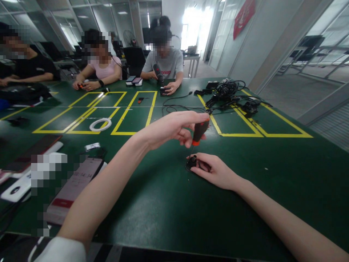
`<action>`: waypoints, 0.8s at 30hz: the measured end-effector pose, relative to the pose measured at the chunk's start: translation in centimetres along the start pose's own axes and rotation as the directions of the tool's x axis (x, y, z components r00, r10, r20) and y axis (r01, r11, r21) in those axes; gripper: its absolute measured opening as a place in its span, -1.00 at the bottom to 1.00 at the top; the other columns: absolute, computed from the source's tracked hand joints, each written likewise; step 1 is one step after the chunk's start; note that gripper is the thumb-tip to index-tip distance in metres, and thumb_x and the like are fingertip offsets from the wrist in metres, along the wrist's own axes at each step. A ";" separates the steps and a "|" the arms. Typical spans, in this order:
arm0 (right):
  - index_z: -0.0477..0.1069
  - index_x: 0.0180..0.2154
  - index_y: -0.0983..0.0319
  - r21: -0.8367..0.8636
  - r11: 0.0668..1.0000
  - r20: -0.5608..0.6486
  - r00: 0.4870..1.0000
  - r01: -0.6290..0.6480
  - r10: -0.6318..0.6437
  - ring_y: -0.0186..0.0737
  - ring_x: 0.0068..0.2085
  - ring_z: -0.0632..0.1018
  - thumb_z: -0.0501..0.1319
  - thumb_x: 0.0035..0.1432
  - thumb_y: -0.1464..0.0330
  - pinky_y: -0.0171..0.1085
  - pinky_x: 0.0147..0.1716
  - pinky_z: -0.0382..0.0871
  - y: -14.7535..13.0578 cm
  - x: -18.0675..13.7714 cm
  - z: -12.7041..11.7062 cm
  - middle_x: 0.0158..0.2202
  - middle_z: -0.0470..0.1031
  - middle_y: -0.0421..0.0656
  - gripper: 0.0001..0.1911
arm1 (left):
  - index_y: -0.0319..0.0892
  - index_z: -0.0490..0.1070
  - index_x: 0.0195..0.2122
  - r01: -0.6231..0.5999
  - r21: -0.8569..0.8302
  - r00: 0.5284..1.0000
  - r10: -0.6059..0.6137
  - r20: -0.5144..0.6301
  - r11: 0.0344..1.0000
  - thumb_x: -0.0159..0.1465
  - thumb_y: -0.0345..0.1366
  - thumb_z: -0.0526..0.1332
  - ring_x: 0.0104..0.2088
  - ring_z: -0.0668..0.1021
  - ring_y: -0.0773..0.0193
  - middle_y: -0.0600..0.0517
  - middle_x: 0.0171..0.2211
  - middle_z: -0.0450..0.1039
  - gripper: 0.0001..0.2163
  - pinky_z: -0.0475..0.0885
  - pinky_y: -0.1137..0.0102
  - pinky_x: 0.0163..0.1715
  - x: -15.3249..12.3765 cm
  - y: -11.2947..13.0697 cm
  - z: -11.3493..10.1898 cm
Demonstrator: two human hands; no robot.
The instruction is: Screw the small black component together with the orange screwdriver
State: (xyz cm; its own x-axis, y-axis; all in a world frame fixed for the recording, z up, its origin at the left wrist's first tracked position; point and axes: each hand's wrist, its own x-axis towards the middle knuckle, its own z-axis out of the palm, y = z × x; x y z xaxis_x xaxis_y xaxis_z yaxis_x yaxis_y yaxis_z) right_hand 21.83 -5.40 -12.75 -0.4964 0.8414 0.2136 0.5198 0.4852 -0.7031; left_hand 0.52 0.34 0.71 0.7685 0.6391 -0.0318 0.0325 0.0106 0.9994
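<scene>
My left hand [174, 128] is closed round the black and orange handle of a screwdriver [199, 131], held upright above the green table [163, 203]. The screwdriver's thin shaft points down onto a small black part [192, 161]. My right hand [215, 170] rests on the table and pinches that black part between thumb and fingers, holding it against the surface. Both forearms reach in from the bottom of the head view.
Phones and a white device [73, 187] lie at the left near me. A white ring [100, 124] sits among yellow taped boxes. A tangle of black cables [229, 95] lies at the far right. Three people sit along the far and left edges.
</scene>
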 end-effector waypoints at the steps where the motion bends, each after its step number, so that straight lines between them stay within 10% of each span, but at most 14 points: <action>1: 0.52 -0.05 0.31 0.000 1.000 0.000 1.000 0.006 -0.006 -0.34 -0.51 0.35 0.23 0.36 0.20 -0.34 -0.52 0.21 0.0 0.0 0.0 -0.40 0.48 -0.18 -0.68 | -0.26 0.51 -0.19 -0.010 0.023 1.000 0.011 -0.024 1.000 0.29 0.00 0.34 -0.51 0.46 0.40 0.02 -0.39 0.51 -0.64 0.31 0.47 -0.51 -0.1 0.1 0.1; 24: 0.52 -0.02 0.32 0.002 1.000 -0.003 1.000 0.013 -0.013 -0.33 -0.50 0.36 0.22 0.36 0.19 -0.33 -0.51 0.24 0.3 -0.1 0.1 -0.40 0.46 -0.19 -0.66 | -0.24 0.54 -0.10 0.020 -0.025 1.000 -0.020 -0.020 0.999 0.23 -0.07 0.43 -0.49 0.50 0.42 -0.02 -0.27 0.57 -0.64 0.45 0.48 -0.48 -0.1 0.0 -0.3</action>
State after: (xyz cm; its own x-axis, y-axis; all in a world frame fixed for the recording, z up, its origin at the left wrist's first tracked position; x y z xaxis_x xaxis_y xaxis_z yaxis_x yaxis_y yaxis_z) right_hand 21.96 -5.35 -13.02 -0.5014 0.8355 0.2248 0.5117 0.4959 -0.7016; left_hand 0.25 0.51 0.68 0.7545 0.6542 -0.0519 0.0316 0.0428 0.9986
